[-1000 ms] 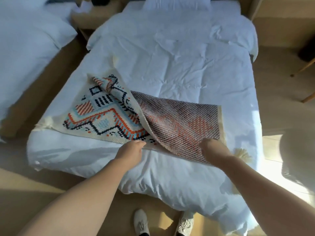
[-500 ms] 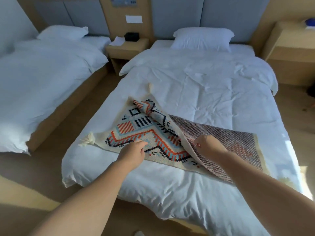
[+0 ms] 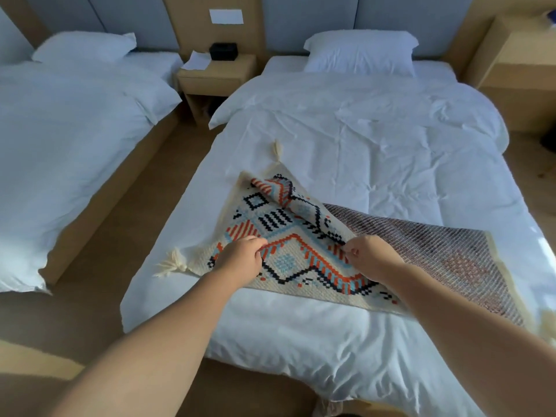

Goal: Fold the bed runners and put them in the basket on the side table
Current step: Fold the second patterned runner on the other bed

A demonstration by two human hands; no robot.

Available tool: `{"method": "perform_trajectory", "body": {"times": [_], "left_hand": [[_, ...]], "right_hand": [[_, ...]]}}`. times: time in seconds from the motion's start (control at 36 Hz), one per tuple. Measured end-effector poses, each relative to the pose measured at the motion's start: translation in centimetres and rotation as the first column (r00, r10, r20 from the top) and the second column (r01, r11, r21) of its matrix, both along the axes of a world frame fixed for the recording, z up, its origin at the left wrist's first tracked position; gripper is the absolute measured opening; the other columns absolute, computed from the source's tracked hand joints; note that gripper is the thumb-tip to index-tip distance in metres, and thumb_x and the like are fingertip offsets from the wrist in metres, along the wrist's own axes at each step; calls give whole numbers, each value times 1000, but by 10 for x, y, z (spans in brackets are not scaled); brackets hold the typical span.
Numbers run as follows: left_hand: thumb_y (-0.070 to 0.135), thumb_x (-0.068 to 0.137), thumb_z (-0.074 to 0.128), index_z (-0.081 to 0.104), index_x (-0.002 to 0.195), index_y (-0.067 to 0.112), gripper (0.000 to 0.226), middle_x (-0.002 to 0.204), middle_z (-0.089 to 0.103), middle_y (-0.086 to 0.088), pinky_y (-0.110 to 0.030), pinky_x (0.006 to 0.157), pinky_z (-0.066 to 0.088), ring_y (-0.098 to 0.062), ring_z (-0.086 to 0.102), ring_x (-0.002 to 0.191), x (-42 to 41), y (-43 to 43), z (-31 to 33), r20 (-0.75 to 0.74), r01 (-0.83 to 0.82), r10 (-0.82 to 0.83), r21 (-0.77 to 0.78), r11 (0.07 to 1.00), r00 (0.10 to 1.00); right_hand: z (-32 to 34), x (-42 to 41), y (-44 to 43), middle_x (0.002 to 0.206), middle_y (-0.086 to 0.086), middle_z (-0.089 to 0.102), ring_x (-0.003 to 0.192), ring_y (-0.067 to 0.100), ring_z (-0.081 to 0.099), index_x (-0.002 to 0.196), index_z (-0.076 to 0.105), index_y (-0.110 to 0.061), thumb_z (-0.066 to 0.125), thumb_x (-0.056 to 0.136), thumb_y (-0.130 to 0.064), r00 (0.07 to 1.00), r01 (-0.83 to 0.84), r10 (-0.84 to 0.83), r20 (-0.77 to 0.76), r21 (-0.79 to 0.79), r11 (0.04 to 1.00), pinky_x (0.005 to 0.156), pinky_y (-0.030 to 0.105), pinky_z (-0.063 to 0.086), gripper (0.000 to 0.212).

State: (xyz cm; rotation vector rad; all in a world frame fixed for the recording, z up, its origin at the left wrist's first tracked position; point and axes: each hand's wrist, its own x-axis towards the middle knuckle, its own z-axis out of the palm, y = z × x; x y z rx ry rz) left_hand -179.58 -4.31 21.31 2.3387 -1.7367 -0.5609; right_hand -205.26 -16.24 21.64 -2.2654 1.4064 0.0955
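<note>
A cream bed runner [image 3: 298, 251] with an orange, blue and black woven pattern and corner tassels lies across the foot of the white bed [image 3: 346, 152]. Its right part is flipped over, showing the dull brown reverse. A fold of the far edge is curled up near the middle. My left hand [image 3: 240, 255] rests on the patterned face with fingers pinching the cloth. My right hand [image 3: 368, 254] grips the turned-over edge where pattern and reverse meet. No basket is in view.
A second white bed [image 3: 69, 124] stands to the left across a wooden floor aisle. A wooden nightstand [image 3: 215, 75] with a black box and paper sits between the headboards. A taller wooden cabinet [image 3: 520, 64] is at the far right.
The view has lifted to take in both headboards. My right hand moved left from the runner's near right edge to the fold line; my left hand shifted further onto the patterned face.
</note>
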Motion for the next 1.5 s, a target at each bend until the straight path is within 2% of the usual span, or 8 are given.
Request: {"method": "perform_trajectory", "body": {"times": [0.33,0.64,0.75,0.89,1.11,1.28,1.36,1.5], "left_hand": [[15,95,43,55,130,23,38,137,53,6,-32,93,47,-18,55,116,58,-61,-22,-26,36,-36,5,999,999],[17,97,41,50,136,20,40,136,53,2,-33,98,45,-16,52,117,149,-193,-122,-110,201,-196,38,979,974],[12,95,43,50,136,19,42,133,55,1,-32,94,47,-16,54,113,178,-224,-163,-127,263,-259,12,965,957],[12,95,42,52,134,16,40,130,57,-1,-35,93,48,-16,55,112,200,-243,-202,-129,340,-338,-9,940,932],[14,96,42,51,134,16,39,136,54,0,-29,102,42,-13,50,121,204,-253,-224,-144,379,-380,-40,925,914],[15,97,43,50,135,15,39,135,54,0,-27,99,42,-13,51,120,201,-273,-217,-146,394,-397,-47,918,906],[10,96,44,44,138,15,42,141,48,-2,-30,109,34,-16,44,129,195,-297,-210,-112,435,-441,-80,897,890],[-3,92,41,22,149,20,65,156,21,-3,-38,119,14,-23,17,144,179,-352,-201,0,544,-545,-67,837,838]], "right_hand": [[-33,66,-83,94,11,73,79,26,71,94,70,-7,46,91,-10,989,140,-146,33,136,981,70,41,60,25],[-116,166,-201,81,3,56,67,17,51,75,60,-13,38,93,-8,953,294,-275,-125,175,940,57,27,40,29],[-159,196,-233,101,5,61,88,23,56,107,64,-13,39,100,-25,926,376,-355,-130,207,903,71,29,43,28],[-203,219,-250,130,15,56,114,34,56,137,45,-10,43,99,-36,867,499,-481,-132,248,830,89,36,44,46],[-235,221,-263,114,13,59,101,34,56,126,45,-13,56,83,-51,782,622,-579,-230,242,745,90,46,50,58],[-224,224,-254,84,6,62,62,22,59,117,60,-9,58,92,-17,727,671,-687,-8,225,707,53,30,49,27],[-212,230,-237,73,9,67,55,22,55,92,67,-9,54,95,-15,775,597,-628,70,245,764,51,28,45,15],[-198,237,-206,83,-1,62,70,14,58,81,67,-11,51,96,-13,893,441,-447,48,98,892,63,24,48,21]]}}
